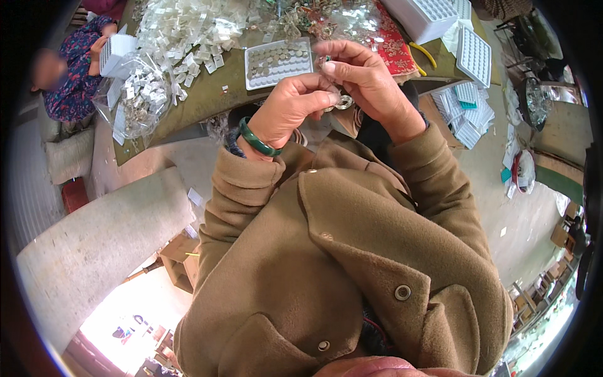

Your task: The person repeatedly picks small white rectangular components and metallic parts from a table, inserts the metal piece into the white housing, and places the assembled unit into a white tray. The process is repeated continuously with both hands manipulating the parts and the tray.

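Cluttered green table (pixel 207 94), white tray (pixel 278 61) behind left hand (pixel 290 107) and right hand (pixel 367 81) pinching small metal rings (pixel 342 102).

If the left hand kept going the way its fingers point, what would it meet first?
The right hand: the left hand points right, its fingertips already pinched against it over small metal rings.

Grey compartment tray (pixel 278 61) on the olive counter (pixel 207 94), clear packets (pixel 188 28) heaped beside it (some bagged). White foam trays (pixel 474 56) right; another person (pixel 72 69) far left.
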A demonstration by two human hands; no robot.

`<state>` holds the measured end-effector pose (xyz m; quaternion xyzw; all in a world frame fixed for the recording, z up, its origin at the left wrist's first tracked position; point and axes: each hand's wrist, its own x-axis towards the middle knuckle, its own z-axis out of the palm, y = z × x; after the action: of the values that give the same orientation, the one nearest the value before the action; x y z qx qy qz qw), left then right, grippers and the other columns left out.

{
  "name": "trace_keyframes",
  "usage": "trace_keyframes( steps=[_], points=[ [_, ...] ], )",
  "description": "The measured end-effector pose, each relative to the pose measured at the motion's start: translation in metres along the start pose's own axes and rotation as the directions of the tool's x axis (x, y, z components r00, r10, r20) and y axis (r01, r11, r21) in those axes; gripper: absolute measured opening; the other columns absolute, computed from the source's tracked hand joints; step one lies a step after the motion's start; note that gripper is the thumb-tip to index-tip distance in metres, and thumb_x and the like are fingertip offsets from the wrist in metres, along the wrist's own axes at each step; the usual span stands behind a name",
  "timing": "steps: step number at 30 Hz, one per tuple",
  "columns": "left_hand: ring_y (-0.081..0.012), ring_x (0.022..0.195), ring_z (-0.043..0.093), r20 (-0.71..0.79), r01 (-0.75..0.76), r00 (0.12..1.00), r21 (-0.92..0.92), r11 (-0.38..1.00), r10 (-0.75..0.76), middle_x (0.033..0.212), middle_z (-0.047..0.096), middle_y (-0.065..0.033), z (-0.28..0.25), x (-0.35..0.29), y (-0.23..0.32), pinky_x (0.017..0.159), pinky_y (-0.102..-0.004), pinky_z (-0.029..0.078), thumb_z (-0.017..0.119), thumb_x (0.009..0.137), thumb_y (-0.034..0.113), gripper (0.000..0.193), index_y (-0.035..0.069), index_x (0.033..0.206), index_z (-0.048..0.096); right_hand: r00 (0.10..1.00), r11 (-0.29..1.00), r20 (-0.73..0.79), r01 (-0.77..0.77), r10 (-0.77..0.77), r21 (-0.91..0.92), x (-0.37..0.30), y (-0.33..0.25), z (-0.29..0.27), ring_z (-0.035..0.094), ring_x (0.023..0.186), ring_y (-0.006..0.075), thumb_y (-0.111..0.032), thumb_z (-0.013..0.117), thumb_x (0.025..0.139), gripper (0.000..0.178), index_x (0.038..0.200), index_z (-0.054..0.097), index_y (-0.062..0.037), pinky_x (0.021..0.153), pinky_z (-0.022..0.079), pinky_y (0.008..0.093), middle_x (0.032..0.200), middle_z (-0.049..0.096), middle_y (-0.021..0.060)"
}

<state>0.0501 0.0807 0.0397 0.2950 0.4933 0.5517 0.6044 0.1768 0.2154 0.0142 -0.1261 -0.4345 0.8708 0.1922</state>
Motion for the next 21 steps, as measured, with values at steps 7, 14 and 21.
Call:
trace_keyframes(
  steps=[7, 14, 21],
  points=[
    [-0.0102, 0.078, 0.057, -0.162, -0.047, 0.987, -0.320, 0.946, -0.006, 0.083, 0.059, 0.0020, 0.003, -0.001, -0.011, 0.086, -0.0301, 0.049, 0.057, 0.098, 0.023, 0.023, 0.004, 0.109, 0.065, 1.000, 0.996, -0.013, 0.025, -0.026, -0.090, 0.002, 0.009, 0.007, 0.064, 0.078, 0.0117, -0.006, 0.064, 0.090, 0.020, 0.109, 0.061, 0.0018, 0.064, 0.055, 0.0257, 0.093, 0.066, 0.0061],
    [-0.0073, 0.073, 0.055, -0.174, -0.024, 0.984, -0.369, 0.929, -0.043, 0.073, 0.052, 0.0055, 0.000, -0.004, -0.017, 0.085, -0.0294, 0.050, 0.059, 0.096, 0.019, 0.016, 0.006, 0.104, 0.064, 0.996, 0.998, -0.088, -0.010, 0.004, -0.068, 0.002, 0.016, 0.007, 0.061, 0.092, 0.0122, -0.005, 0.065, 0.089, 0.020, 0.108, 0.061, 0.0021, 0.084, 0.049, 0.0262, 0.097, 0.066, 0.0061],
    [-0.0081, 0.068, 0.054, -0.192, -0.055, 0.981, -0.262, 0.963, 0.003, 0.072, 0.054, 0.0034, -0.007, -0.014, -0.011, 0.076, -0.0276, 0.050, 0.061, 0.094, 0.015, 0.011, 0.005, 0.098, 0.062, 1.000, 0.994, -0.021, -0.011, 0.009, -0.108, 0.002, 0.019, 0.007, 0.060, 0.092, 0.0108, -0.007, 0.068, 0.088, 0.019, 0.105, 0.064, 0.0003, 0.083, 0.048, 0.0254, 0.096, 0.065, 0.0033]
  ],
)
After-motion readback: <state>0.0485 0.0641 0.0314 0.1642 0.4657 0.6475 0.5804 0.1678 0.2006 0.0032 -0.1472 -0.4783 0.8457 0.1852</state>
